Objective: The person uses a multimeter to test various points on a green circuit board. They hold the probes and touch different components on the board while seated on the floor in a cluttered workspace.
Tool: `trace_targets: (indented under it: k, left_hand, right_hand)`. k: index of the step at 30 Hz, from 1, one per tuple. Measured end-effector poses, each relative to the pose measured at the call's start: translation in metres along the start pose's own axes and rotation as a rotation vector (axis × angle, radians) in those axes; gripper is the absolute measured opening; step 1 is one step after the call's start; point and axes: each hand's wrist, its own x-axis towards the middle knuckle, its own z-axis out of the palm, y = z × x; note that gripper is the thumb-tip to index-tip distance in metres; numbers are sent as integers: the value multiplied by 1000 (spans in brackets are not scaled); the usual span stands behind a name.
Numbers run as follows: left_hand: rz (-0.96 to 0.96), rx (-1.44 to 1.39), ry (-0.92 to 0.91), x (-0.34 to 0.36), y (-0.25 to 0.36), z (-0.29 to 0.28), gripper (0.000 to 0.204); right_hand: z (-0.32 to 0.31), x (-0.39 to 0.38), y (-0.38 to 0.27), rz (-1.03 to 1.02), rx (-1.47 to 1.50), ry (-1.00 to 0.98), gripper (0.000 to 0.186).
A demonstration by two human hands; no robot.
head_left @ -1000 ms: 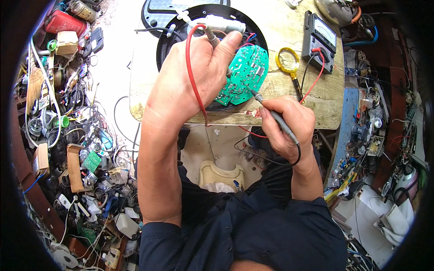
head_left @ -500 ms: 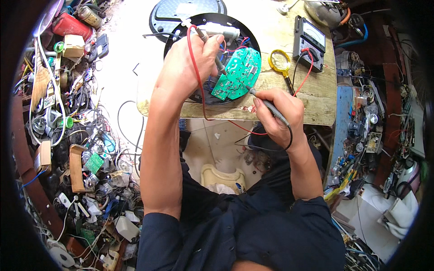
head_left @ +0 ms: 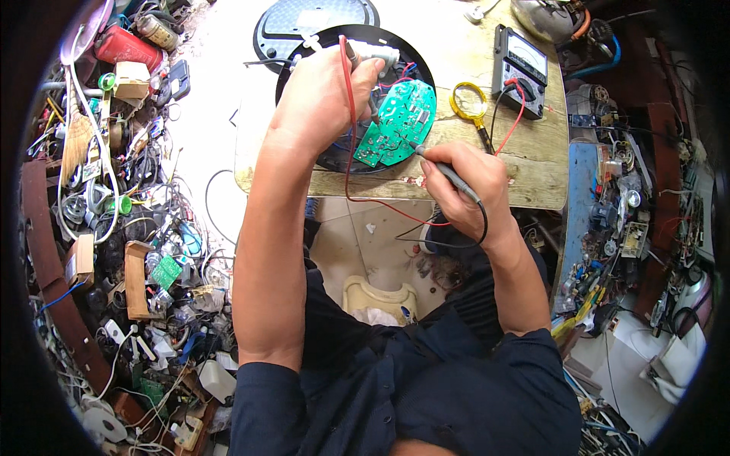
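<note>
Print is borne by the meter point(head_left: 521, 72), right of the board, and a pale label point(head_left: 315, 19) is seen on the lid point(head_left: 274, 34) beyond it; both are too small to be read.

The green board point(head_left: 403, 121) is tilted at the near right side of a black shell point(head_left: 380, 34), within its rim. Its face is crowded with solder points and small parts; its outer edge is curved. Red and blue wires are seen just beyond it, with a white cylinder point(head_left: 382, 53) past them. The shell's interior left of the board is largely hidden by the left hand point(head_left: 319, 95).

By that hand's fingers a red-lead probe point(head_left: 350, 52) is gripped, tip down at the board's left edge. By the right hand point(head_left: 468, 178), near side of the board, a grey probe point(head_left: 460, 182) is held pen-fashion, tip at the board's lower face. Whether metal is touched cannot be told for either tip.

A yellow magnifier point(head_left: 470, 101) is laid on the bench point(head_left: 525, 167) between board and meter. Heaped scrap point(head_left: 163, 266) is spread well left of the board.
</note>
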Motion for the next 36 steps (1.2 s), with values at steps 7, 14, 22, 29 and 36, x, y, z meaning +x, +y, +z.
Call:
trace_targets:
  k: [7, 14, 22, 29, 36]
  left_hand:
    - [-68, -25, 96, -5, -4, 8, 49]
    - [-94, -47, 74, -10, -8, 3, 50]
    - [-114, -116, 69, -18, -10, 2, 42]
    - [-99, -68, 60, -17, -6, 1, 41]
    - [-48, -84, 93, -17, -12, 5, 50]
  right_hand:
    - [1, -4, 6, -35, -14, -3, 18]
    - [7, -9, 9, -69, -19, 31, 22]
    - [7, -9, 10, -116, -4, 69, 24]
    - [7, -8, 10, -113, -4, 68, 23]
    - [9, -8, 12, -115, -3, 83, 23]
